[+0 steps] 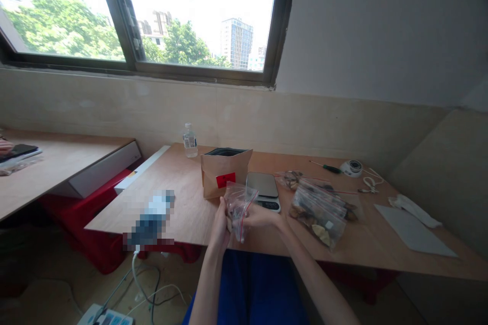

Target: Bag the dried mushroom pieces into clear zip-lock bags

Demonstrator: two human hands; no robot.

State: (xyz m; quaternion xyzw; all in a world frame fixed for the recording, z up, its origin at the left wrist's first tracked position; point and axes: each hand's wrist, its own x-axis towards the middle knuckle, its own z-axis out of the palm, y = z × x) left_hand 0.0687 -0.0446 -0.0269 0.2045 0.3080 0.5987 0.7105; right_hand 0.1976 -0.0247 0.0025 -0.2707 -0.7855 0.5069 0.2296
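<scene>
Both hands hold a clear zip bag [241, 198] with a red seal line, just above the front edge of the table. My left hand [220, 224] grips the bag from the left side. My right hand [262, 217] has its fingers behind or inside the plastic; exactly where cannot be made out. What the bag contains is unclear. Right behind it stands an open brown paper pouch [225, 167] with a red label. A kitchen scale [263, 185] with a grey plate and dark display sits beside the pouch, its plate bare.
Several zip bags of brown dried pieces [318, 216] lie to the right. Farther back are a screwdriver [331, 168] and a white dome camera [351, 168]. A water bottle [189, 141] stands by the wall. A blurred-out device [150, 218] with a cable lies left. A white sheet [414, 231] lies far right.
</scene>
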